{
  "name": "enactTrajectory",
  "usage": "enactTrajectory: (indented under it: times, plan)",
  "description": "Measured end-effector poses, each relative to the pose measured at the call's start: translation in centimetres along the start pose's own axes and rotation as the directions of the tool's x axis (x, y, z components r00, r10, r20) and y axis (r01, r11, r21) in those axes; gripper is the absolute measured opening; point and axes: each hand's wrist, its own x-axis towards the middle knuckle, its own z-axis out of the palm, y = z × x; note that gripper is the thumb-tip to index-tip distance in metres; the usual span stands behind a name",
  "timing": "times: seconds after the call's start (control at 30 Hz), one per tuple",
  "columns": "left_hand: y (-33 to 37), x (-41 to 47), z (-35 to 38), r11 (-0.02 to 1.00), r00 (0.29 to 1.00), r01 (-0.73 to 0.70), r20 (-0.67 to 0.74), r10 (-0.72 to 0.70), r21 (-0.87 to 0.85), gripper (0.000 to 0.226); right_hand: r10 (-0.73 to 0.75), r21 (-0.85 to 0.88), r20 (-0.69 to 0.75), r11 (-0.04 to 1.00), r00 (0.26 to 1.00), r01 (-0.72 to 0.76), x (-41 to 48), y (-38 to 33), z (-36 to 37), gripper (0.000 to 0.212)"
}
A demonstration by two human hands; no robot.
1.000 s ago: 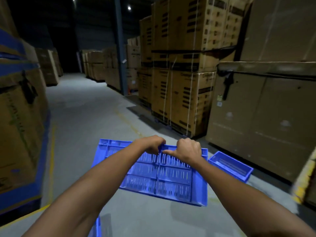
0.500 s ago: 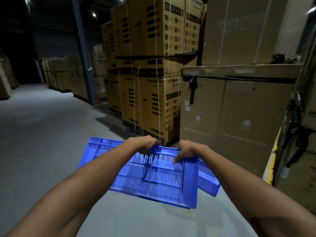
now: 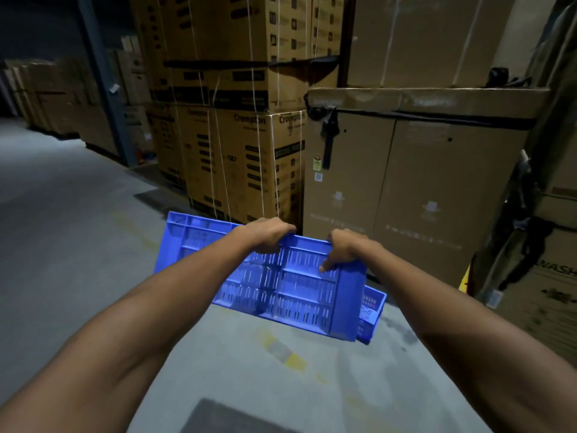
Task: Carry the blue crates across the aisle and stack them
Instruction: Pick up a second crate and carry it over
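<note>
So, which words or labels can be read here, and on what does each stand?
"Crompton": twice, on the strapped carton, once per face.
"WASH", cut by the picture's edge: on the right carton.
Stickers on the tall box: too small to read.
Other carton print: blurred.

Warehouse aisle of grey concrete floor (image 3: 71,245), walled with stacked cartons

Printed Crompton cartons (image 3: 237,157) stand in a tall stack at the far edge of the floor, bound by thin white straps (image 3: 218,151); just to their right are large plain cardboard boxes (image 3: 415,189), a black strap (image 3: 327,142) hanging down the front; a blue steel column (image 3: 103,76) rises to the left of the stack; a further row of cartons (image 3: 53,98) lines the floor's far left edge; worn yellow paint marks (image 3: 293,359) lie mid-floor; a dark mat (image 3: 218,417) meets the near edge; a carton lettered "WASH" (image 3: 549,295) sits at the right edge.
</note>
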Motion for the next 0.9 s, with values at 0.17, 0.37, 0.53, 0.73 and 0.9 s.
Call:
enactTrajectory:
  times: [0.17, 0.37, 0.53, 0.73, 0.9]
  plan:
    - [-4.8, 8.3, 1.6, 0.999, 0.998, -0.053, -0.022, 0.053, 0.009, 0.041, 0.114, 0.085, -0.091, 0.991, 0.989, -0.106, 7.6, 1.7, 0.2, 0.049]
    - [-11.1, 17.6, 2.2, 0.994, 0.991, -0.106, -0.077, 0.108, 0.034, 0.037, 0.178, 0.08, -0.238, 0.983, 0.955, -0.163, 16.3, 2.0, -1.3, 0.05]
    - [-13.9, 25.4, 3.6, 0.986, 0.974, -0.154, -0.156, 0.162, 0.064, 0.034, 0.245, 0.078, -0.315, 0.97, 0.917, -0.232, 22.7, 4.3, -1.3, 0.063]
    - [-14.8, 34.7, 6.4, 0.977, 0.958, -0.202, -0.195, 0.21, 0.063, 0.031, 0.294, 0.079, -0.343, 0.955, 0.892, -0.285, 29.7, 9.0, 0.1, 0.055]
    - [-14.6, 42.2, 10.0, 0.981, 0.973, -0.18, -0.132, 0.189, 0.078, 0.037, 0.285, 0.073, -0.34, 0.958, 0.896, -0.277, 36.5, 14.2, 2.3, 0.041]
